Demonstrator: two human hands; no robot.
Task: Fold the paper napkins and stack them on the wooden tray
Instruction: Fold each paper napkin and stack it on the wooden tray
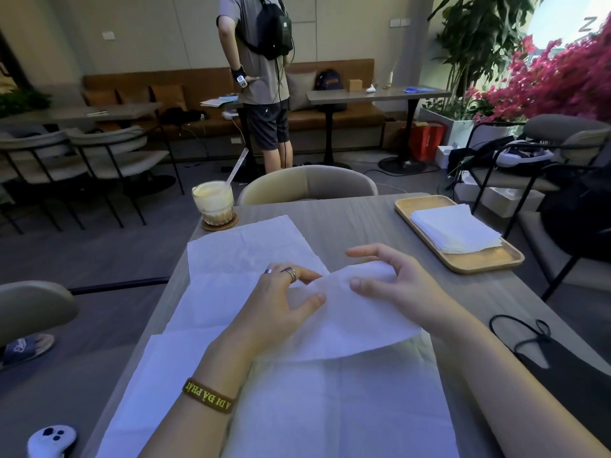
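A white paper napkin (350,322) is lifted off the table in front of me, partly folded over. My left hand (281,302) pinches its upper left edge between thumb and ringed fingers. My right hand (393,279) grips its upper right edge, thumb on top and fingers curled behind. Under it lie other unfolded napkins (238,256), spread across the grey table (347,219). A stack of folded napkins (456,229) rests on the wooden tray (476,261) at the far right of the table.
A glass of iced drink (214,203) with a straw stands on a coaster at the table's far left corner. A black face mask (542,355) lies near my right forearm. Chairs ring the table; a person (261,77) stands beyond it.
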